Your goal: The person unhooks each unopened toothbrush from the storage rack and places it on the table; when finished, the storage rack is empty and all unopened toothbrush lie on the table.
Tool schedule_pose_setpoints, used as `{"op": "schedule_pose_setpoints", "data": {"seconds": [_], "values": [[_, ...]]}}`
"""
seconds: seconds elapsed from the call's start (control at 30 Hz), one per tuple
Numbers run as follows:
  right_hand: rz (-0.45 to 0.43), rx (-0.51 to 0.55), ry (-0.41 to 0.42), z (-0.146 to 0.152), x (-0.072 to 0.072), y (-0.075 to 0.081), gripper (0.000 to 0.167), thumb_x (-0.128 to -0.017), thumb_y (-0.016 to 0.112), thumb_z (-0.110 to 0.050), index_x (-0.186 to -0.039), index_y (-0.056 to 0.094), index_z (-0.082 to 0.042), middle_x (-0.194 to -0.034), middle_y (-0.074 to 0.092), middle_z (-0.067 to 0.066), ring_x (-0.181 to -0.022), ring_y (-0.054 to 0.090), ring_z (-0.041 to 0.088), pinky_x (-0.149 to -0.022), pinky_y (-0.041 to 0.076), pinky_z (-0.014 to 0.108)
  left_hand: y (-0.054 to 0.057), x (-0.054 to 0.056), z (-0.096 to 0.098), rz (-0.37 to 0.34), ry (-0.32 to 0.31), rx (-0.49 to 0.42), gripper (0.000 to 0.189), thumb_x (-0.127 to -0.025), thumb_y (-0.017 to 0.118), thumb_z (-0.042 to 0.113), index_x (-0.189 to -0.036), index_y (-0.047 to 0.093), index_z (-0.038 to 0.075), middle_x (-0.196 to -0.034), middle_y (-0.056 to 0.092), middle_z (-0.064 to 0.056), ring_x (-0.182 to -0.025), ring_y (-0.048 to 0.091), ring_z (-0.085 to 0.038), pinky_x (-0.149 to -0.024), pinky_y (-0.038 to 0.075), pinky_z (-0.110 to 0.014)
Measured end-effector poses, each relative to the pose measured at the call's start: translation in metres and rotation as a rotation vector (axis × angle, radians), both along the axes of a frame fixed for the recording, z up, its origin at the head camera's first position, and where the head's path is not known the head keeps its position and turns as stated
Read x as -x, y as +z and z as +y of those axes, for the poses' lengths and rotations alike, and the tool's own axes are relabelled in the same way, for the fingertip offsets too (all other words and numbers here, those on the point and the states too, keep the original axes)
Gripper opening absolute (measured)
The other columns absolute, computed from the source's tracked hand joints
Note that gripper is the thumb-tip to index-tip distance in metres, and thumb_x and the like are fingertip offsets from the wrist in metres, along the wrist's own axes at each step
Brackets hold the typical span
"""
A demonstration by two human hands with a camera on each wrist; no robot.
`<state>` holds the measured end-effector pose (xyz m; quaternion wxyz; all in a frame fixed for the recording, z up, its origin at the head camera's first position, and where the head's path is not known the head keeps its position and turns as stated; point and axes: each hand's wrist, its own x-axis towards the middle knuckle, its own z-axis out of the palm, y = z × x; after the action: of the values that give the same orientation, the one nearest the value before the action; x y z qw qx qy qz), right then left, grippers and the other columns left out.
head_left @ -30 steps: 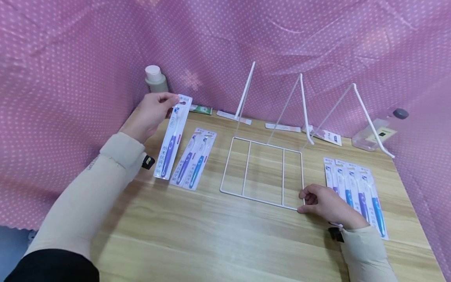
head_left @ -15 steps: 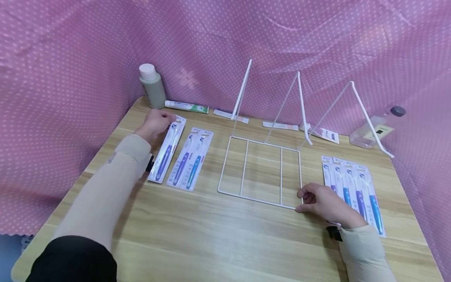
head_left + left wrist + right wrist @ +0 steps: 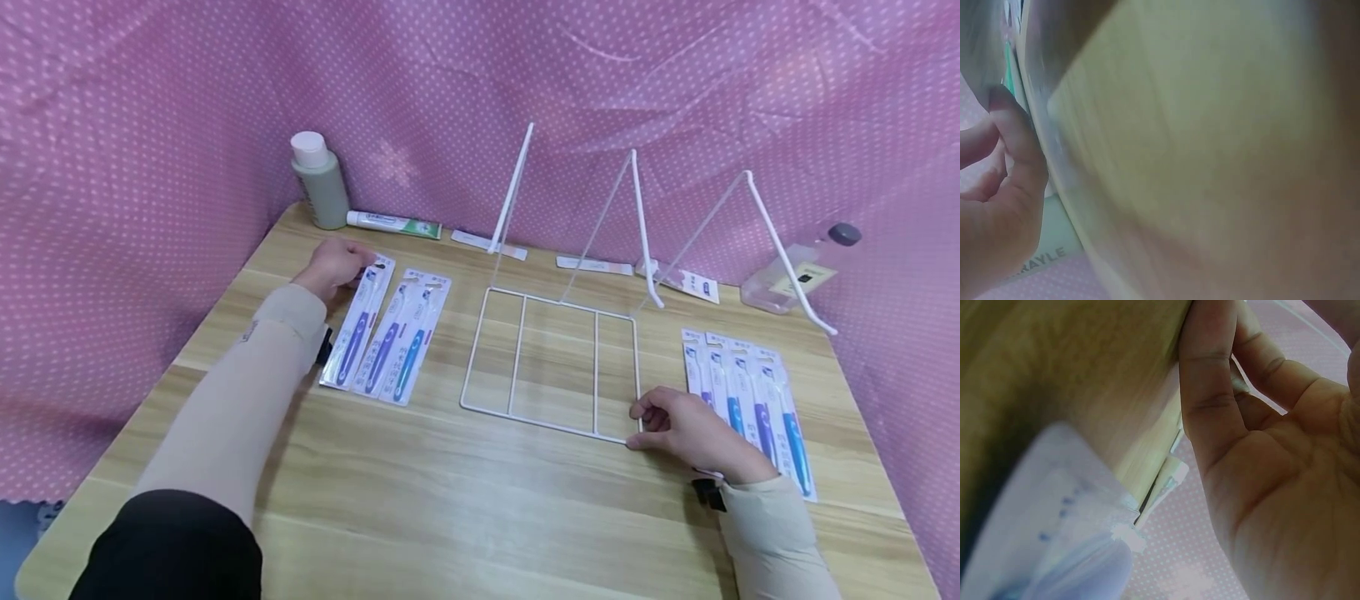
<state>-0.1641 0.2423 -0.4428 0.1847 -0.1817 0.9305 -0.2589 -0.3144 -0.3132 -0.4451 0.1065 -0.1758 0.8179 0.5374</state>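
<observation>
My left hand [image 3: 335, 263] pinches the top end of a packaged purple toothbrush [image 3: 358, 329] at the left of the table. Right beside it lie two more packs, one with a purple toothbrush [image 3: 386, 346] and one with a blue toothbrush [image 3: 415, 350]. A white wire rack [image 3: 596, 371] stands mid-table with three upright wire dividers. At its front right corner, my right hand [image 3: 686, 427] holds the wire between thumb and curled fingers. Several packaged toothbrushes [image 3: 765, 400] lie overlapping to the right, partly behind that hand. Thumb and fingers of the left hand [image 3: 1013, 156] show in the left wrist view.
At the back left stand a grey-green bottle [image 3: 322, 187] and a toothpaste tube [image 3: 393, 223]. Along the back edge lie flat white packs [image 3: 595, 265] and a white tube [image 3: 686, 282]. A clear bottle [image 3: 795, 271] leans at the back right. Pink dotted cloth [image 3: 420, 100] surrounds the table.
My left hand has lowered the packaged purple toothbrush onto the table and shifted it right, up against the other two packs. The right hand stays on the rack corner.
</observation>
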Motion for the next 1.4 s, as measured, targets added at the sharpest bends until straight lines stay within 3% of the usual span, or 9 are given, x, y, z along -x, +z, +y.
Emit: {"op": "schedule_pose_setpoints", "data": {"seconds": [0.1, 0.33, 0.6, 0.97, 1.17, 1.4], "values": [[0.003, 0.002, 0.0, -0.001, 0.0, 0.0, 0.035, -0.083, 0.092, -0.031, -0.104, 0.071, -0.013, -0.091, 0.067, -0.004, -0.084, 0.061, 0.01, -0.074, 0.051, 0.024, 0.0, 0.001, -0.001, -0.016, 0.003, 0.008, 0.031, -0.106, 0.059, 0.01, -0.13, 0.066, -0.007, -0.087, 0.066, 0.002, -0.07, 0.062, -0.005, -0.064, 0.056, -0.02], [-0.009, -0.014, 0.003, -0.004, 0.001, 0.003, 0.035, -0.083, 0.091, -0.032, -0.105, 0.071, -0.014, -0.092, 0.067, -0.004, -0.085, 0.06, 0.011, -0.074, 0.051, 0.024, 0.003, 0.002, 0.001, -0.039, -0.003, 0.047, 0.028, -0.106, 0.06, 0.011, -0.13, 0.065, -0.004, -0.106, 0.064, -0.008, -0.079, 0.061, -0.009, -0.066, 0.055, -0.021], [0.003, 0.01, -0.001, -0.003, -0.002, 0.001, 0.034, -0.082, 0.092, -0.03, -0.104, 0.071, -0.013, -0.09, 0.067, -0.004, -0.083, 0.061, 0.01, -0.073, 0.051, 0.024, 0.002, 0.003, 0.005, -0.064, -0.071, -0.008, 0.031, -0.106, 0.061, 0.009, -0.134, 0.061, -0.005, -0.107, 0.066, -0.007, -0.08, 0.064, -0.008, -0.07, 0.057, -0.022], [-0.026, -0.005, -0.013, -0.004, 0.0, 0.003, 0.034, -0.083, 0.091, -0.03, -0.105, 0.071, -0.013, -0.091, 0.067, -0.004, -0.085, 0.061, 0.013, -0.074, 0.051, 0.024, 0.001, 0.002, 0.007, -0.062, -0.109, 0.033, 0.031, -0.107, 0.058, 0.008, -0.134, 0.06, -0.007, -0.114, 0.064, -0.012, -0.088, 0.061, -0.012, -0.071, 0.056, -0.019], [-0.04, -0.009, -0.018, -0.004, 0.0, 0.004, 0.034, -0.083, 0.091, -0.03, -0.105, 0.071, -0.013, -0.092, 0.067, -0.003, -0.086, 0.061, 0.014, -0.074, 0.05, 0.024, 0.003, 0.002, 0.009, -0.082, -0.112, 0.118, 0.03, -0.108, 0.058, 0.01, -0.134, 0.062, -0.005, -0.122, 0.064, -0.016, -0.092, 0.064, -0.014, -0.073, 0.055, -0.021], [-0.021, -0.014, -0.013, -0.003, 0.0, 0.004, 0.034, -0.083, 0.091, -0.031, -0.105, 0.071, -0.013, -0.092, 0.067, -0.004, -0.085, 0.061, 0.013, -0.074, 0.051, 0.024, 0.003, 0.004, 0.013, -0.039, -0.119, 0.308, 0.026, -0.103, 0.065, 0.013, -0.123, 0.071, -0.002, -0.123, 0.065, -0.017, -0.105, 0.059, -0.024, -0.081, 0.047, -0.028]]}}
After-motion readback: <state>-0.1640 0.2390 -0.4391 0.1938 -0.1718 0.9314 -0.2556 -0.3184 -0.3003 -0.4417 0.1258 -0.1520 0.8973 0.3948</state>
